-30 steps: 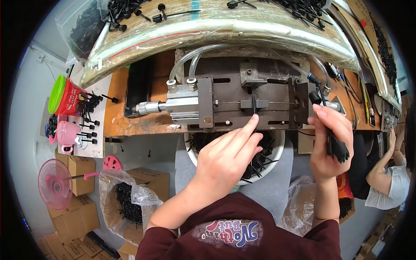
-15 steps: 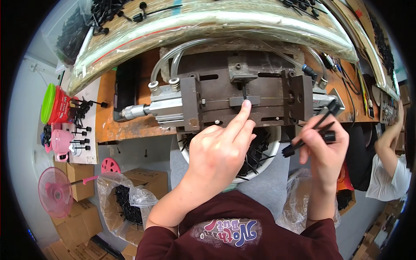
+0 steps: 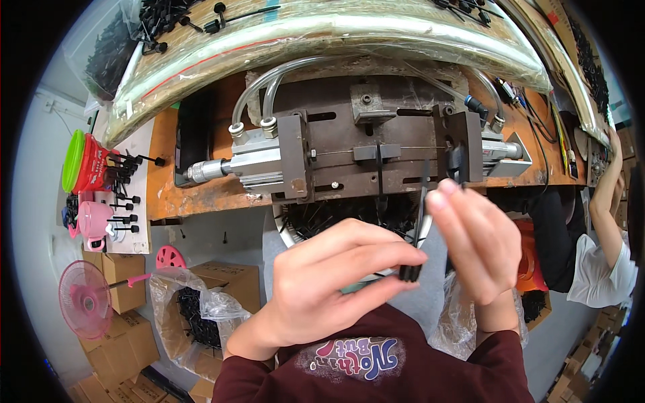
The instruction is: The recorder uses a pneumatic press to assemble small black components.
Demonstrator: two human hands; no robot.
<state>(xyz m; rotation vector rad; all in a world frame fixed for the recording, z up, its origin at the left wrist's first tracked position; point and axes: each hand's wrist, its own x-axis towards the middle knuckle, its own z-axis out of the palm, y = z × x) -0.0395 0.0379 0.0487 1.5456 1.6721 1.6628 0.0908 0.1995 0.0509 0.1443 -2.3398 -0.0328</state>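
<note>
My left hand [image 3: 336, 279] is closed, pinching the ribbed head of a thin black plastic stem part [image 3: 410, 271] whose stem points up and away. My right hand [image 3: 477, 242] is closed beside it, fingertips together near that stem. A second black part [image 3: 457, 164], blurred, stands just beyond the right fingertips and seems held by them. Ahead of both hands is a brown metal fixture [image 3: 336, 138]. In its middle a small grey block [image 3: 366, 153] sits on a thin wire, and a black stem [image 3: 379, 171] crosses that block, its lower end hanging past the plate's front edge.
Air cylinders [image 3: 259, 164] with clear hoses flank the fixture on a wooden bench [image 3: 164, 195]. Below is a white tub [image 3: 285, 235] of black parts. A plastic-lined carton [image 3: 201, 316] and pink fan [image 3: 87, 299] stand left. Another person's arm [image 3: 605, 195] shows far right.
My left hand has drawn back from the grey block and now pinches a black part. My right hand has moved left toward it. The stem at the block now extends nearer to me.
</note>
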